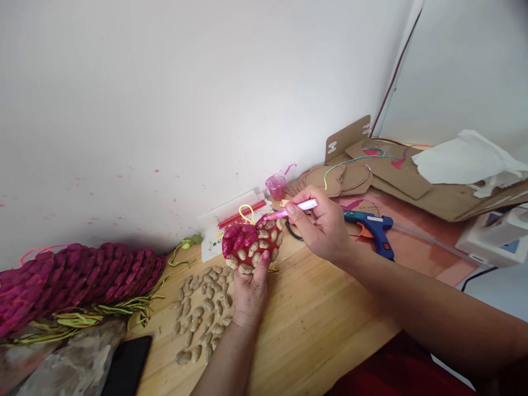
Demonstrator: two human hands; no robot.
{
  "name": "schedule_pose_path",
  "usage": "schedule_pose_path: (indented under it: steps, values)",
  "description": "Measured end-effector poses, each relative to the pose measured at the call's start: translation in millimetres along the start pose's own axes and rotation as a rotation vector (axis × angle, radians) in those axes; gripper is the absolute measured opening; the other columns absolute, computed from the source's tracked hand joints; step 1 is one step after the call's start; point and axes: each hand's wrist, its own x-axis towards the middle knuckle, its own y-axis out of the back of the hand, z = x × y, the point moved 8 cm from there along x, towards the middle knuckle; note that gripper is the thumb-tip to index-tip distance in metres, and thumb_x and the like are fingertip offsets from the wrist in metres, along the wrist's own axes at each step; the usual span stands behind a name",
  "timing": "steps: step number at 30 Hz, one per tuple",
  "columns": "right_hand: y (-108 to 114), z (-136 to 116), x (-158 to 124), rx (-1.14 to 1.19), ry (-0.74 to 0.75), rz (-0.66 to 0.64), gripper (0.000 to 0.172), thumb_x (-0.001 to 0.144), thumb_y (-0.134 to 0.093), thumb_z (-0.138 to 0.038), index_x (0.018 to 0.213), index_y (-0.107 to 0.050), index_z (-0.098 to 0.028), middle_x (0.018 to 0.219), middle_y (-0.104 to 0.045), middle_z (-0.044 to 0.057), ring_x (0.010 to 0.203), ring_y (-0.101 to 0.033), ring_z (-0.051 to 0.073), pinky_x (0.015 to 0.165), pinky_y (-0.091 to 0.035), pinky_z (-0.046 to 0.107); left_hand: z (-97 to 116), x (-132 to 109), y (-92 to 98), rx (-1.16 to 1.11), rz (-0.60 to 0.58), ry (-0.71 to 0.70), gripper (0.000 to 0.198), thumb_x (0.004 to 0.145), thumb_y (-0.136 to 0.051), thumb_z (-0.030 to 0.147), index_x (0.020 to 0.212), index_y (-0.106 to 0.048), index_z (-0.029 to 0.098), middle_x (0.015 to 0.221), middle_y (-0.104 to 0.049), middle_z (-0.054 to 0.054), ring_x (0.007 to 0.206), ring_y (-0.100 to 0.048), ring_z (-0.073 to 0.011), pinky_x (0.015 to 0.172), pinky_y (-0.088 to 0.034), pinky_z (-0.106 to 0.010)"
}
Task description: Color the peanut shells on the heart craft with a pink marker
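My left hand (251, 286) grips the lower edge of a rounded red craft piece (252, 245) covered with peanuts, its thumb on the front. The peanuts on its left side are painted magenta; those on the right and bottom are bare tan. A yellow loop (246, 213) rises from its top. In my right hand (319, 225) a paintbrush (297, 208) with a whitish-pink handle is pinched, its tip touching the piece near the upper middle. Behind them stands a small clear cup (276, 187) with pink paint in it.
Loose peanuts (206, 302) are spread over the wooden table (313, 330). A row of magenta peanut pieces (82, 283) with yellow-green yarn lies left, beside a black phone (127, 363). A blue glue gun (371, 225) lies right, near cardboard cutouts (336, 179). White paper (466, 157) rests on cardboard.
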Motion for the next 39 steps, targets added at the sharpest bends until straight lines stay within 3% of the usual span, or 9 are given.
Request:
schedule_pose_path:
  steps: [6, 12, 20, 25, 29, 39]
  values:
    - [5, 1, 1, -0.056, -0.010, 0.021, 0.021, 0.100, -0.065, -0.042, 0.093, -0.058, -0.024, 0.073, -0.065, 0.000, 0.061, -0.058, 0.015, 0.055, -0.045, 0.031, 1, 1, 0.4, 0.021, -0.005, -0.014, 0.018, 0.091, -0.078, 0.035, 0.107, -0.081, 0.027, 0.118, -0.080, -0.006, 0.135, -0.064, -0.0252, 0.124, -0.038, -0.035]
    - [-1, 5, -1, 0.025, -0.022, -0.018, 0.025, 0.100, -0.066, -0.047, 0.094, -0.058, -0.024, 0.075, -0.063, 0.000, 0.064, -0.059, 0.015, 0.057, -0.046, 0.030, -3, 2, 4.1, 0.091, -0.027, -0.100, 0.031, 0.093, -0.075, 0.038, 0.121, -0.077, 0.024, 0.131, -0.077, -0.007, 0.142, -0.060, -0.0255, 0.124, -0.040, -0.037]
    - [2, 4, 1, 0.015, -0.034, 0.008, 0.017, 0.101, -0.063, -0.038, 0.093, -0.058, -0.024, 0.073, -0.064, -0.001, 0.061, -0.057, 0.014, 0.056, -0.043, 0.030, -4, 3, 3.8, 0.147, -0.055, -0.121, 0.034, 0.095, -0.073, 0.039, 0.126, -0.076, 0.024, 0.131, -0.077, -0.007, 0.128, -0.070, -0.0236, 0.124, -0.040, -0.038]
    - [4, 3, 2, -0.043, -0.015, 0.034, 0.019, 0.101, -0.065, -0.039, 0.092, -0.059, -0.023, 0.075, -0.065, 0.000, 0.062, -0.057, 0.014, 0.056, -0.043, 0.029, -9, 3, 5.6, 0.102, -0.045, -0.099, 0.036, 0.095, -0.073, 0.040, 0.128, -0.075, 0.026, 0.138, -0.074, -0.006, 0.143, -0.058, -0.0259, 0.125, -0.038, -0.039]
    - [3, 4, 1, -0.008, -0.006, 0.017, 0.016, 0.101, -0.064, -0.037, 0.093, -0.059, -0.024, 0.073, -0.064, 0.000, 0.061, -0.058, 0.014, 0.054, -0.043, 0.029, -8, 4, 6.1, 0.144, -0.051, -0.112, 0.037, 0.095, -0.073, 0.041, 0.128, -0.074, 0.025, 0.139, -0.074, -0.008, 0.143, -0.058, -0.0257, 0.127, -0.036, -0.040]
    - [-7, -20, -4, -0.083, 0.190, -0.061, 0.008, 0.099, -0.064, -0.021, 0.094, -0.058, -0.022, 0.077, -0.064, -0.002, 0.064, -0.057, 0.011, 0.058, -0.043, 0.026, -5, 3, 2.6, 0.122, -0.066, -0.130, 0.033, 0.096, -0.071, 0.040, 0.124, -0.075, 0.024, 0.126, -0.079, -0.008, 0.136, -0.064, -0.0263, 0.121, -0.044, -0.041]
